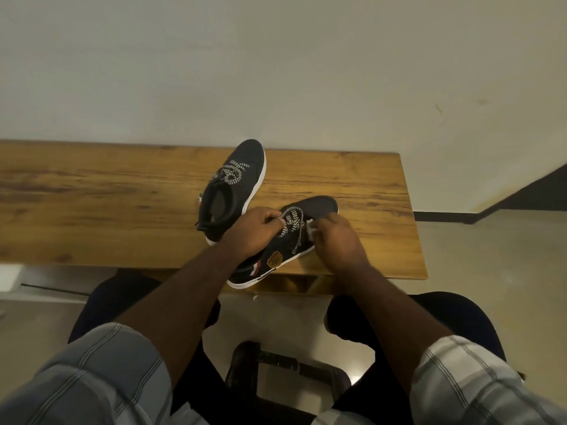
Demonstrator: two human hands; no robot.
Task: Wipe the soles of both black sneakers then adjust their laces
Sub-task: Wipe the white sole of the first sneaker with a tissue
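Two black sneakers with white soles and black-and-white patterned laces on a wooden table (92, 194). Near sneaker (276, 259) lying at the table's near edge toward its right end, heel overhanging the edge, toe pointing toward the far right corner, a tan badge and red-and-white stripes showing on its side. Far sneaker (233, 185) standing upright just beside it, toe toward the table's far edge, opening facing the camera, laces (231, 174) bunched loosely over the tongue. Left hand (248, 233) curled over the near sneaker's collar, fingertips pinching its laces (291, 219). Right hand (334, 237) curled on the other side of the same laces, fingers closed around a small white scrap (310, 230), possibly a wipe; cannot tell exactly. Hands close together, not touching.
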